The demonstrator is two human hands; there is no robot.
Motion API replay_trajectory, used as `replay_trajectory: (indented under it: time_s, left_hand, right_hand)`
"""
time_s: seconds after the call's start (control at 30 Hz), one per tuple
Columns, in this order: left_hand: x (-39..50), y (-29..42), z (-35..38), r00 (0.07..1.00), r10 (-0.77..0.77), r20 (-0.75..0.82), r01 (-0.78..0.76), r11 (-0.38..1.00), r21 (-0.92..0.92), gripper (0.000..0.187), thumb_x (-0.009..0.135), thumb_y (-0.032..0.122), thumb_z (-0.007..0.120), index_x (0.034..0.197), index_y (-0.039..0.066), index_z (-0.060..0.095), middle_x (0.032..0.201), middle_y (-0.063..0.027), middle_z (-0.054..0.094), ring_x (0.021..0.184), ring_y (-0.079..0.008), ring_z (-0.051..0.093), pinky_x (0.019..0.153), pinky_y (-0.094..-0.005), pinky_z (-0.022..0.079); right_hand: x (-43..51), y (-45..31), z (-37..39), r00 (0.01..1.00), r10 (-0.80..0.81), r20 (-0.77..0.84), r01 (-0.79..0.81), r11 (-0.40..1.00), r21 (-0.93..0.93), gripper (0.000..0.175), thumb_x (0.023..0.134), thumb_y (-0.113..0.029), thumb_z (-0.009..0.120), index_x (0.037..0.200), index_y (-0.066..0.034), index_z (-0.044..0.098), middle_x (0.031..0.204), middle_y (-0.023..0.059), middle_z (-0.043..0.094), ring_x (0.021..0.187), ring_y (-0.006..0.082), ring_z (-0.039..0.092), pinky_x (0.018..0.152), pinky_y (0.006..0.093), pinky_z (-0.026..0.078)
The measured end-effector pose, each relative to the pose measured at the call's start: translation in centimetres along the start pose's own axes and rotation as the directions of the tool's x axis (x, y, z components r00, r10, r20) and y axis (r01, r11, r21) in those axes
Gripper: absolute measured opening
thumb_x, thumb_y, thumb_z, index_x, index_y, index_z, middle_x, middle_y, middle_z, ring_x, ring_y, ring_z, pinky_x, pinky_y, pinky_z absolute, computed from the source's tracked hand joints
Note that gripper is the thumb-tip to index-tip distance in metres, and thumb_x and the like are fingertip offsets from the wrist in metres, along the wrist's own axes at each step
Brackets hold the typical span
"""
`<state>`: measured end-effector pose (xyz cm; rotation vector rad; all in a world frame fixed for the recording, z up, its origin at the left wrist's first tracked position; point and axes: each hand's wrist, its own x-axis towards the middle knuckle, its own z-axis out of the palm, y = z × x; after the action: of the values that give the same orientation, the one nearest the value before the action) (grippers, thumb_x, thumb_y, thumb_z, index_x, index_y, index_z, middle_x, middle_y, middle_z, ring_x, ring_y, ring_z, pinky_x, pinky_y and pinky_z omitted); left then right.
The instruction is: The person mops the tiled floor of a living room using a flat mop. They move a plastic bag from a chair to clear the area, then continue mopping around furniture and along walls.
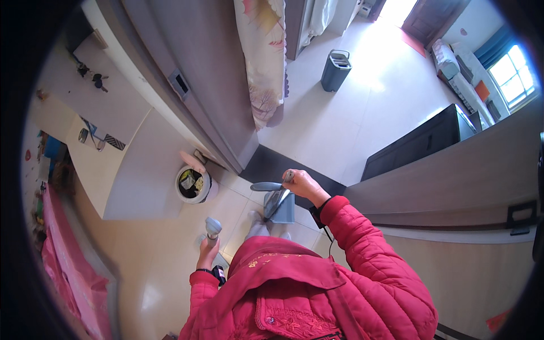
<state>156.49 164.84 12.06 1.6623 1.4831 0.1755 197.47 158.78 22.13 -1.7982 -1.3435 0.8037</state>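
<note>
My right hand [299,183] grips the end of a grey handle at the middle of the view. Below and left of it, over the person's feet, is a blue-grey dustpan [285,210] with a dark tool in front of it, perhaps a brush; how they join is unclear. A grey-blue rounded piece [265,187] stands out to the left. My left hand [208,253] is closed around a pole with a pale grey knobbed top [213,227]. The pole's lower end is mostly hidden, with a flat greyish part [222,261] partly visible beside the wrist.
A lined waste bin [180,193] with rubbish inside stands left, its pink lid raised. A dark threshold [272,163] crosses the doorway, beyond which a grey bucket [333,78] stands on the floor. A patterned curtain [263,63] hangs by the doorway; a white desk [144,170] is left.
</note>
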Motion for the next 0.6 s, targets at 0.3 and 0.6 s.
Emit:
replay_trajectory:
  time_s: [0.3, 0.6]
  left_hand:
    - [8.4, 2.7, 2.6, 0.968, 0.109, 0.224, -0.12, 0.992, 0.036, 0.026, 0.073, 0.029, 0.056, 0.077, 0.003, 0.056, 0.071, -0.0185, 0.058, 0.072, -0.0351, 0.057, 0.061, -0.0382, 0.044]
    - [12.1, 6.7, 1.3, 0.959, 0.152, 0.24, -0.147, 0.988, -0.038, 0.023, 0.072, 0.027, 0.059, 0.077, 0.004, 0.056, 0.066, -0.0131, 0.057, 0.064, -0.0256, 0.057, 0.059, -0.0344, 0.043]
  right_hand:
    - [9.7, 3.8, -5.9, 0.979, 0.146, -0.145, -0.158, 0.985, -0.072, 0.013, 0.07, -0.011, 0.063, 0.079, -0.0027, 0.058, 0.064, 0.0098, 0.058, 0.06, 0.0183, 0.057, 0.055, 0.0304, 0.045]
    - [19.6, 9.0, -13.9, 0.911, 0.155, -0.382, -0.167, 0.986, 0.0, 0.011, 0.072, -0.007, 0.062, 0.078, -0.0015, 0.055, 0.063, 0.003, 0.055, 0.056, 0.0109, 0.054, 0.05, 0.0249, 0.045]
